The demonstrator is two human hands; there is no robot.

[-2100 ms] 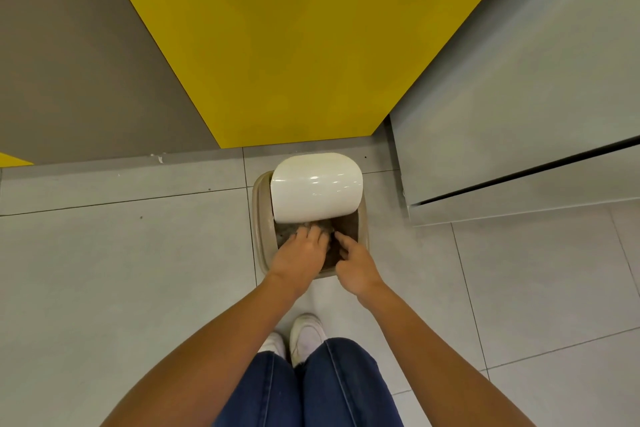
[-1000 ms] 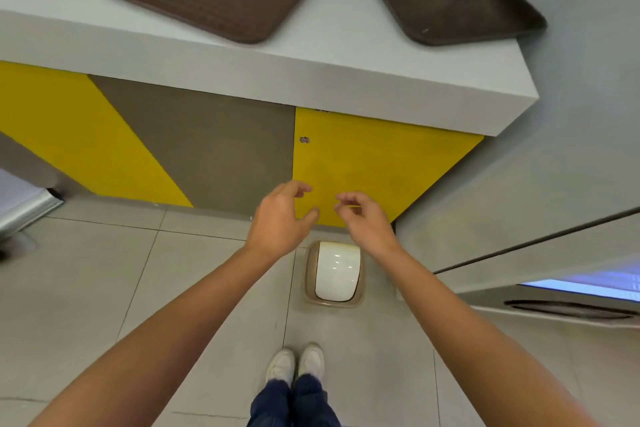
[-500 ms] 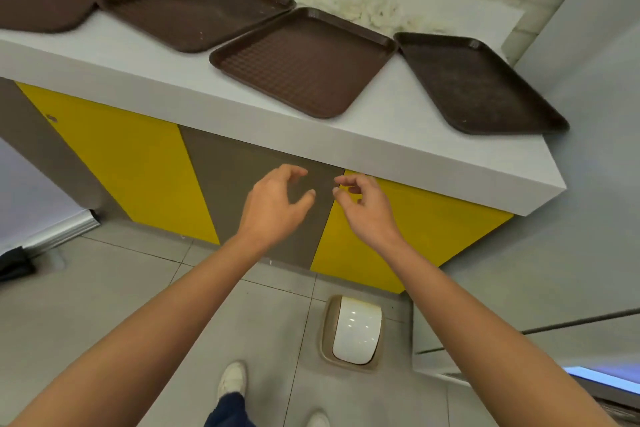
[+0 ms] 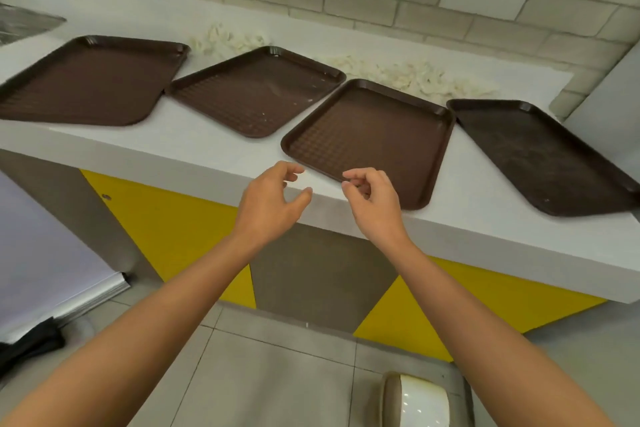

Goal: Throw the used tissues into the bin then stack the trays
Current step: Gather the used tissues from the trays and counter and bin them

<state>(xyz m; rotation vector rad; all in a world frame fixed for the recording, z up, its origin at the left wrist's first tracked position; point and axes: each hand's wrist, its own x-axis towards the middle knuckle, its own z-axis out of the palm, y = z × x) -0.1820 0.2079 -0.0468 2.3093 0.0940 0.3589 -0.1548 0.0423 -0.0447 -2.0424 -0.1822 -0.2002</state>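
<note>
A white counter (image 4: 207, 146) carries four brown trays, each lying flat and single, none stacked. The first tray (image 4: 86, 80) sits toward the counter's left end, and its right corner meets the left corner of the second tray (image 4: 256, 90), which lies turned at an angle near the middle and has pale crumbs on it. Behind these two, along the back edge, lies a heap of crumpled white tissues (image 4: 228, 42), and a longer heap (image 4: 415, 76) runs along the back edge further right. The left hand (image 4: 270, 204) hovers in front of the counter's front edge, its fingers loosely curled and holding nothing. The right hand (image 4: 374, 204) hovers just beside it, over the near side of the third tray (image 4: 374, 139), fingers likewise bent and relaxed around nothing. That tray's near corner reaches the front edge. The fourth tray (image 4: 540, 156), darker, lies just beside it at the right end, also reaching the front edge. The bin (image 4: 415, 399) stands on the floor below, lid down.
</note>
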